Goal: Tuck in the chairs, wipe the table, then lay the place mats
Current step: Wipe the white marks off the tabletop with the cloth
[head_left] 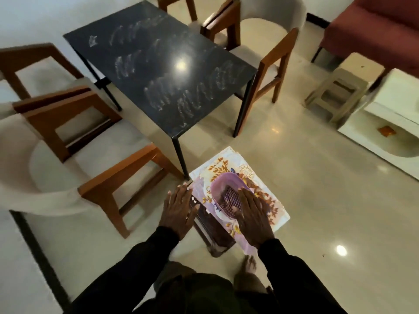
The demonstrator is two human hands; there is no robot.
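While the dark table [158, 64] carries white smears [192, 94] across most of its top, both hands are low at the near side of the scene, over a small dark stool [210, 230] just beside the table's near leg. The stool seems to serve as a staging spot. A stack of flowered place mats [229, 164] lies on it, and a pink bowl [223, 184] sits on the stack with a checked cloth [231, 198] inside, which keeps these things off the surface to be cleaned.

The left hand [178, 211] is at the stack's left edge, fingers straight and spread, holding nothing. The right hand [254, 219] lies over the bowl's near right rim, fingers likewise straight; I cannot tell whether it touches the bowl.

The near left chair [56, 159] stands angled away from the table and the far left chair [34, 64] sits apart too, while the right chair [267, 41] has its seat partly under the top. I judge the hands are after the cloth, since the wiping is not yet done.
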